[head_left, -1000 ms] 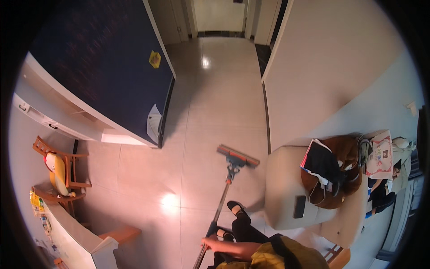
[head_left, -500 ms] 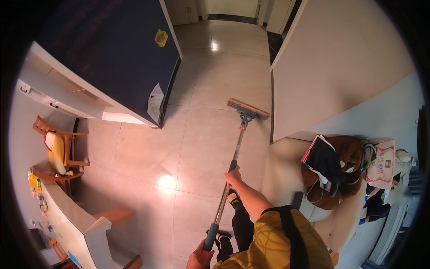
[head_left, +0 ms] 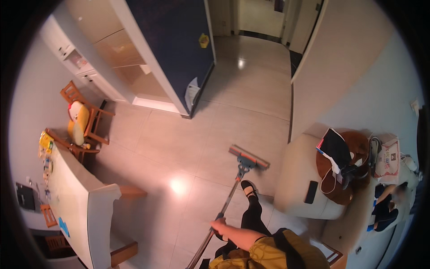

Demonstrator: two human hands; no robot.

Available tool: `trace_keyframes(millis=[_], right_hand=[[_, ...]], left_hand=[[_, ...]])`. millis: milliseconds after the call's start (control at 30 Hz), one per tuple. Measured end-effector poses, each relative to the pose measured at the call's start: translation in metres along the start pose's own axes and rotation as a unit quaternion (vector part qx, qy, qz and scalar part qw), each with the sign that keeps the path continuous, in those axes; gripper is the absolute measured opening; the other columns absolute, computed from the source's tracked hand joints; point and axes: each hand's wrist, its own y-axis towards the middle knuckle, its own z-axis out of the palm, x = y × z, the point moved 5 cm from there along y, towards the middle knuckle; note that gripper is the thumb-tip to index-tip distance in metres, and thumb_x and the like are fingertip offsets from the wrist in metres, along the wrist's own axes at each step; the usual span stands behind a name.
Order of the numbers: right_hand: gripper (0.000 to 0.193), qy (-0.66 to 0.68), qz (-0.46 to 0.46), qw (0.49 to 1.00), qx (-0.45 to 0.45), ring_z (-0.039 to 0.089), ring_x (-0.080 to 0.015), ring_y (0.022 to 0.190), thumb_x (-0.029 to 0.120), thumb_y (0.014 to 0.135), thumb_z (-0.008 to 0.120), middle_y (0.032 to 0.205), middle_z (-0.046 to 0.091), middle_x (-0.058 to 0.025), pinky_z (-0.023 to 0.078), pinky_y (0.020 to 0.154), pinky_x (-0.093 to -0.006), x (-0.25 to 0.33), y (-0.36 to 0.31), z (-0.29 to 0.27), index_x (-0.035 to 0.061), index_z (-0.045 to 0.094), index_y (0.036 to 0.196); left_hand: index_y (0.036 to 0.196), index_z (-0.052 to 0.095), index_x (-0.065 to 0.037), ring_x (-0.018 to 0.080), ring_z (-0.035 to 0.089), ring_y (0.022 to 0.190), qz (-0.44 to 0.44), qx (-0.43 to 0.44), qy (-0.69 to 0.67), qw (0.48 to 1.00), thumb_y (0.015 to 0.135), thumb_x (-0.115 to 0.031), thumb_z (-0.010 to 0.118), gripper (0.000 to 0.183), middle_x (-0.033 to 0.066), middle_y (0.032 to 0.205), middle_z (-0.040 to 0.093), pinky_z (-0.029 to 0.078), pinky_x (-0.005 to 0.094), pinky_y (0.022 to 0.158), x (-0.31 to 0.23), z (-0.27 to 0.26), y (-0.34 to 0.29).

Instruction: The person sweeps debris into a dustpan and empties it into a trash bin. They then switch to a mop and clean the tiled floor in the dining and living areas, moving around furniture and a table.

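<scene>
My right hand [head_left: 219, 225] is closed around the pole of a mop [head_left: 247, 160], partway along the handle. The mop's wide grey head, with an orange strip, rests on the pale tiled floor [head_left: 156, 130]. From there the pole slants down to the lower edge of the head view. My left hand is out of sight, as is the lower end of the handle. Just behind the mop head is my foot in a dark strapped shoe [head_left: 249, 190]. A mustard sleeve [head_left: 268, 253] covers my right upper arm.
On the right, a beige sofa [head_left: 291, 179] bears a brown cushion [head_left: 329, 179], clothes, a bag [head_left: 388, 159] and a person in dark clothes [head_left: 385, 208]. A covered table [head_left: 80, 193] and wooden chairs [head_left: 96, 119] stand left. A dark blue wall [head_left: 172, 49] juts out ahead.
The mop head has come back across the floor, closer to me. One foot has stepped forward beside it. My left hand has left the view, which has shifted.
</scene>
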Motion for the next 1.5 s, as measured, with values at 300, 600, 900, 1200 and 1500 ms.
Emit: trace_keyframes(millis=[300, 600, 900, 1200, 1500], right_hand=[[0.070, -0.140, 0.116, 0.969, 0.164, 0.054, -0.0227, 0.062, 0.011, 0.059, 0.065, 0.089, 0.042, -0.0169, 0.049, 0.043, -0.0355, -0.059, -0.092, 0.076, -0.0077, 0.017, 0.106], [0.062, -0.165, -0.101, 0.970, 0.149, 0.055, -0.0271, 0.053, 0.008, 0.062, 0.058, 0.083, 0.046, -0.0223, 0.047, 0.035, -0.0380, 0.118, 0.041, 0.054, -0.0153, 0.018, 0.102], [0.056, -0.138, -0.218, 0.964, -0.057, 0.055, -0.0238, 0.045, 0.024, 0.076, 0.046, 0.074, 0.054, -0.0160, 0.041, 0.030, -0.0345, 0.349, 0.072, 0.019, 0.0033, 0.009, 0.112], [0.048, -0.239, -0.248, 0.934, -0.092, 0.054, -0.0270, 0.044, 0.030, 0.078, 0.043, 0.071, 0.054, -0.0197, 0.044, 0.034, -0.0325, 0.291, 0.043, 0.022, -0.0006, 0.020, 0.106], [0.052, -0.306, -0.113, 0.945, -0.021, 0.056, -0.0268, 0.052, 0.035, 0.073, 0.049, 0.080, 0.054, -0.0196, 0.046, 0.037, -0.0333, 0.047, -0.003, 0.087, -0.0015, 0.023, 0.099]], left_hand=[[0.104, 0.047, -0.003, 0.0061, 0.036, 0.042, -0.174, -0.021, -0.152, 0.973, 0.075, -0.020, 0.054, 0.034, -0.0032, 0.050, 0.041, 0.031, 0.0214, 0.037, 0.121, 0.002, -0.082], [0.106, 0.046, -0.003, 0.0047, 0.033, 0.038, -0.118, 0.017, -0.258, 0.959, 0.075, -0.021, 0.053, 0.036, -0.0048, 0.048, 0.038, 0.028, 0.0200, 0.033, 0.028, 0.028, 0.071], [0.115, 0.038, -0.007, 0.0083, 0.037, 0.037, -0.076, 0.066, -0.301, 0.948, 0.076, -0.024, 0.052, 0.045, 0.0027, 0.055, 0.043, 0.029, 0.0209, 0.031, -0.152, 0.002, 0.295], [0.119, 0.032, -0.007, 0.0076, 0.037, 0.041, -0.046, 0.047, -0.296, 0.953, 0.078, -0.028, 0.047, 0.049, 0.0022, 0.060, 0.042, 0.030, 0.0200, 0.034, -0.097, 0.047, 0.295], [0.079, 0.048, -0.006, 0.0070, 0.038, 0.040, -0.112, 0.025, -0.283, 0.952, 0.080, -0.028, 0.042, 0.023, -0.0020, 0.050, 0.041, 0.031, 0.0198, 0.037, 0.121, 0.054, 0.046]])
